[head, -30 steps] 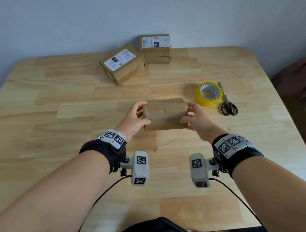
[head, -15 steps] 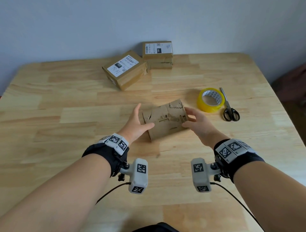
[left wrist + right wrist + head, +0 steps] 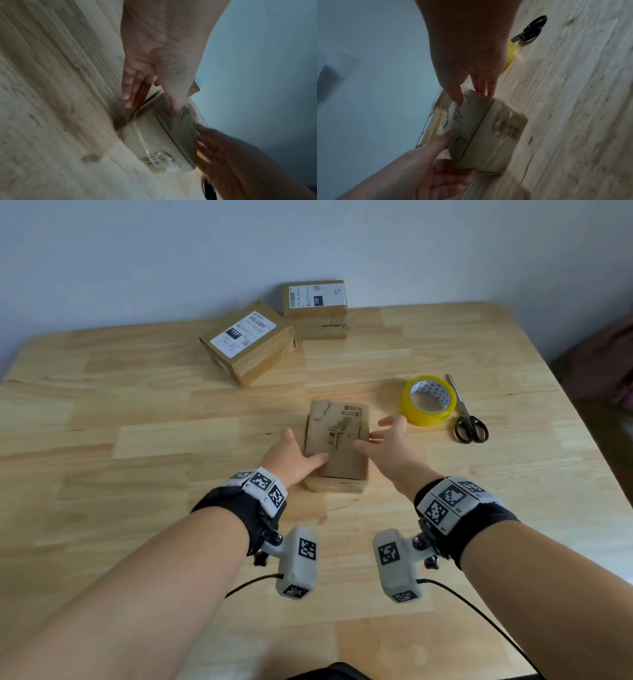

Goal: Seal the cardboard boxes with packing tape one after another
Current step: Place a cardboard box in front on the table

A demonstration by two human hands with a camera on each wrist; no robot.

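Observation:
A small worn cardboard box lies flat on the wooden table, its long side pointing away from me. My left hand rests at its near left corner, thumb on the top face and straight fingers along the left side. My right hand hovers at the box's right edge with fingers spread, its thumb near the top face, holding nothing. A yellow tape roll lies just beyond the right hand. The wrist views are blurred by motion.
Black-handled scissors lie right of the tape roll. Two labelled cardboard boxes stand at the back by the wall. The table's right edge is near the scissors.
The box, held up between both hands and being turned, now lies flat on the table with its long side pointing away. My right hand has let go and spread its fingers.

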